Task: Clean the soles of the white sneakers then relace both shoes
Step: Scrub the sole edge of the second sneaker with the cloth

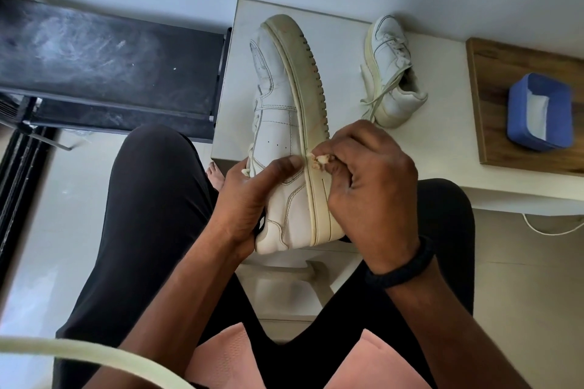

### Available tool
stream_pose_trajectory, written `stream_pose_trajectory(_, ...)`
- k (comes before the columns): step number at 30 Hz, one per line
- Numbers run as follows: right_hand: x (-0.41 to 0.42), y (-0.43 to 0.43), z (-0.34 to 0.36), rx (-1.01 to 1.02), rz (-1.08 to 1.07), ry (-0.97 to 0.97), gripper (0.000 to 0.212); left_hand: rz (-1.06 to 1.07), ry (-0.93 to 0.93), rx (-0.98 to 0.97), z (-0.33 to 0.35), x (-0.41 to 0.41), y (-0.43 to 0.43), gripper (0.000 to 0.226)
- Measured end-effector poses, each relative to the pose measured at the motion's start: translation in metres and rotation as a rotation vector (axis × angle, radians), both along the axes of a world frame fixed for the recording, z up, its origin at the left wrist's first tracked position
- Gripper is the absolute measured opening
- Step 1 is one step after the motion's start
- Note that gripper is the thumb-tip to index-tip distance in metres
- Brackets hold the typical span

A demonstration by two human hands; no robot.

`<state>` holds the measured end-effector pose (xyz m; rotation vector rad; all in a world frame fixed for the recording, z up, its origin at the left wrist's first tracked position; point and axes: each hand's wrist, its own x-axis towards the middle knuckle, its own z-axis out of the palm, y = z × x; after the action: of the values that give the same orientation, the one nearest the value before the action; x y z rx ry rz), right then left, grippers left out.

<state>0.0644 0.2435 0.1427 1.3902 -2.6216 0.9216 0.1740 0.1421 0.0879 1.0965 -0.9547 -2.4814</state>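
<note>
Fingers, right hand: pinching small soiled white wad onto yellowed sole of white leather sneaker | left hand: gripping upper | 1 o'clock: second white sneaker, likely uncleaned | relacing pending

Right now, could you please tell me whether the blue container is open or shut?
Open: the blue container has no lid on, and white contents show inside.
</note>
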Motion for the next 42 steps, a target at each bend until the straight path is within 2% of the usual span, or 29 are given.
stream_pose_trajectory(6, 0.004, 0.004, 0.000, 0.005, 0.102, -0.018, 0.018, -0.004, 0.000, 0.004, -0.001, 0.001, -0.002, 0.037)
stream_pose_trajectory(15, -0.018, 0.002, 0.006, -0.101, 0.020, 0.032, 0.018, -0.114, 0.021, 0.013, 0.000, 0.004, -0.004, 0.048)
stream_pose_trajectory(18, -0.015, 0.006, 0.004, -0.102, 0.066, -0.003, 0.021, -0.139, 0.043, 0.026, -0.001, 0.006, -0.008, 0.050)
stream_pose_trajectory(22, -0.014, 0.011, 0.005, -0.096, 0.142, -0.027, 0.016, -0.173, 0.068, 0.033, 0.000, 0.007, -0.014, 0.067)
stream_pose_trajectory(26, -0.008, 0.014, 0.003, -0.065, 0.213, -0.023, 0.017, -0.147, 0.069, 0.073, 0.004, 0.005, -0.008, 0.057)
stream_pose_trajectory(31, -0.008, 0.015, 0.001, -0.001, 0.296, -0.042, 0.019, -0.162, 0.013, 0.011, 0.006, 0.003, -0.008, 0.065)
stream_pose_trajectory(39, -0.005, 0.010, -0.001, -0.070, 0.046, 0.031, 0.020, -0.171, -0.040, -0.051, 0.007, 0.001, -0.007, 0.053)
stream_pose_trajectory(42, 0.008, 0.011, -0.004, -0.066, 0.098, 0.036, 0.018, -0.160, -0.035, -0.036, 0.006, 0.003, -0.007, 0.049)
